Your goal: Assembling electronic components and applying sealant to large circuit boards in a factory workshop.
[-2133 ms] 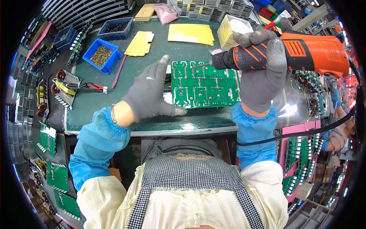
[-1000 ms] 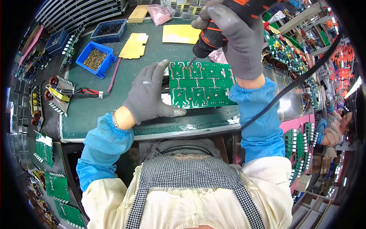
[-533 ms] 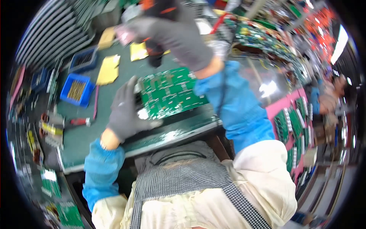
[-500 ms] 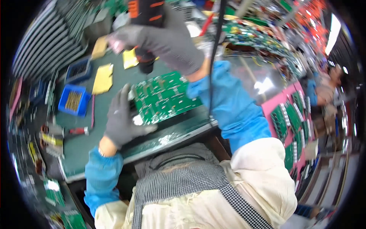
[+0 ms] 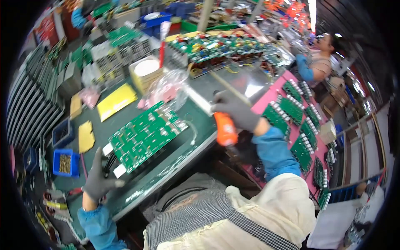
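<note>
A green circuit board lies component-solder side up over the green bench mat, with white connectors and dark wires at its left end. My left hand, in a grey glove, is beside that end, thumb and fingers apart, holding nothing; whether a fingertip touches the wires is unclear. Right of the board, at the bench edge, my gloved right hand is closed round an orange power screwdriver, its nose pointing down. A thin white wire curls from the board's right end.
A blue bin of screws and yellow sheets lie to the left. Behind the board are a plastic bag and a row of populated boards. More boards rest on pink foam at right, near a co-worker.
My right hand has carried the screwdriver from above the board down to its right. My left hand remains by the board's left end. The view has shifted, showing more of the right side.
</note>
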A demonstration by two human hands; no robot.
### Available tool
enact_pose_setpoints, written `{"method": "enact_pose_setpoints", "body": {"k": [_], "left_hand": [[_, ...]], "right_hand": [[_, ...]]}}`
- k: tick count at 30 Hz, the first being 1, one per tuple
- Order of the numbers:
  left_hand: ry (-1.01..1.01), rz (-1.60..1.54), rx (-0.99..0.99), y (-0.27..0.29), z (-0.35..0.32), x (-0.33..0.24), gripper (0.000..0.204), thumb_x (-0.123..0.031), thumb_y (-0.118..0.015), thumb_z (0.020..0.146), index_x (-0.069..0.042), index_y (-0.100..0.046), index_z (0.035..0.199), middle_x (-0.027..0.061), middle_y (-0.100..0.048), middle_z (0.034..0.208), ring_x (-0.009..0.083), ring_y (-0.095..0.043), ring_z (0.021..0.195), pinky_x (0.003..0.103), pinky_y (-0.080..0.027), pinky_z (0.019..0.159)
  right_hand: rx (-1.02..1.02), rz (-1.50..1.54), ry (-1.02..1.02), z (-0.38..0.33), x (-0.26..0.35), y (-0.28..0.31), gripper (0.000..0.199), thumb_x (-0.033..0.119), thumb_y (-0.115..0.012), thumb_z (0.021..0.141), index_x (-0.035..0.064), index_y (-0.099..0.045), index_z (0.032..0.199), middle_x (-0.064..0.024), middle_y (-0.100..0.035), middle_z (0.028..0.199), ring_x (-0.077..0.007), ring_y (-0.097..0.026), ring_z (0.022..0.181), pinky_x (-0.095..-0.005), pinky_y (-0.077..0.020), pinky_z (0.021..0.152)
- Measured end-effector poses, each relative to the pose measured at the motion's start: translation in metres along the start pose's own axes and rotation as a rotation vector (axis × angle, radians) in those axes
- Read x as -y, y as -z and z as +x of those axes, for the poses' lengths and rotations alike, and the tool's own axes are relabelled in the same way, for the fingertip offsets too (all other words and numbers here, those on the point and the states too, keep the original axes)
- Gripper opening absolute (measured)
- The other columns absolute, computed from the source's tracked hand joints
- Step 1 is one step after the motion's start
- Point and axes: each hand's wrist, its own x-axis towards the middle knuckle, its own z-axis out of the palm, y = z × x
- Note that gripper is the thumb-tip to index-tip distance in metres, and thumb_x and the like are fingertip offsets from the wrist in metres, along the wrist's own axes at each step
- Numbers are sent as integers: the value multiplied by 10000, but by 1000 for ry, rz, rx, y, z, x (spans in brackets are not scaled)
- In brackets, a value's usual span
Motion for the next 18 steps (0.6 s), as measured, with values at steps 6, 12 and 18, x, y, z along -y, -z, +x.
{"method": "enact_pose_setpoints", "body": {"k": [6, 12, 18], "left_hand": [[-110, -152, 15, -4, 3, 20, 1493, -371, -993, 444, 46, -74, 1544, 180, -586, 1331, 249, -574, 1214, 338, -495, 954], [-40, -269, 72, -9, 1, 10, 1433, -340, -1012, 419, 23, -179, 1527, 146, -521, 1413, 251, -529, 1283, 388, -428, 1085], [-112, 43, 106, -5, 22, 5, 1198, -322, -985, 514, -15, -340, 1476, 185, -574, 1347, 306, -547, 1274, 402, -425, 1071]], "right_hand": [[37, -178, -113, -3, -36, -47, 281, 93, -629, 798, 137, -637, 1075, -95, -547, 1202, -300, -539, 1172, -391, -495, 934], [-24, -126, 99, 69, -7, -75, 222, 191, -626, 837, 162, -591, 1055, -30, -617, 1069, -283, -631, 1016, -405, -519, 850], [-260, -21, 377, 110, 16, -83, 277, 191, -639, 834, 81, -595, 1084, -99, -641, 1053, -268, -667, 908, -393, -555, 723]]}}
